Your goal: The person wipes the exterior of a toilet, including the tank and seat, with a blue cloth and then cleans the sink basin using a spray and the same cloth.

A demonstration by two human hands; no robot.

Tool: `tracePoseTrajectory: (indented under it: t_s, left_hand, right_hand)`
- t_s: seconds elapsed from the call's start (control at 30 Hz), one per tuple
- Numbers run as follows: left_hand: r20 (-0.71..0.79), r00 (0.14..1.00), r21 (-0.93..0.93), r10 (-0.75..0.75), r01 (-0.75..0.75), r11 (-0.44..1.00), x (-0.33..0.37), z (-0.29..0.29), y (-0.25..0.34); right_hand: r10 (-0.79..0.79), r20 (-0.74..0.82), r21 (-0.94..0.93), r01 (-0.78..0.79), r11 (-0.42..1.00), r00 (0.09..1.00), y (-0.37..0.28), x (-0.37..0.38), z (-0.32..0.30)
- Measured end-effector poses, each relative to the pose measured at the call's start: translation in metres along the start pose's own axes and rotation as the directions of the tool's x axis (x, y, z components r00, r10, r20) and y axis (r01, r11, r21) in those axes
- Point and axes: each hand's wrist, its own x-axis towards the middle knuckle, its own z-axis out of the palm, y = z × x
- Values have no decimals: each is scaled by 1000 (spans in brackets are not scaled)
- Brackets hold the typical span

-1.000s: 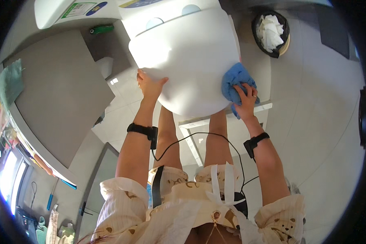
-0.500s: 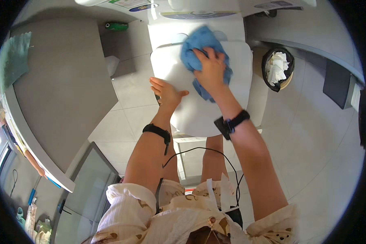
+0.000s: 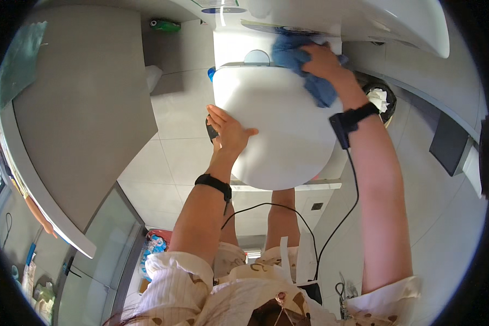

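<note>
Blue crumpled cloth (image 3: 320, 91), likely soft, light, best held mid-bunch; right hand (image 3: 324, 62) atop, grip unclear; left hand (image 3: 230, 130) spread on white rounded lid (image 3: 285, 133).

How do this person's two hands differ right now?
The left hand holds no cloth and rests at the left edge of the white lid; the right hand grips a crumpled blue cloth. The right hand reaches out to the lid's back right corner, while the left hand sits closer to the body. Both wrists wear black straps.
</note>
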Motion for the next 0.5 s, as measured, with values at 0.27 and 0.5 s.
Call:
tracePoseTrajectory:
  t_s: [0.27,0.5]
  left_hand:
    - [-7,1000,2,-7,7,1000,1,1,-5]
    - [1,1000,19,17,-17,1000,-1,5,-9]
  right_hand:
    - [459,-36,-111,-460,881,888,125,-70,-22]
    - [379,-250,86,-370,925,891,104,-69,-6]
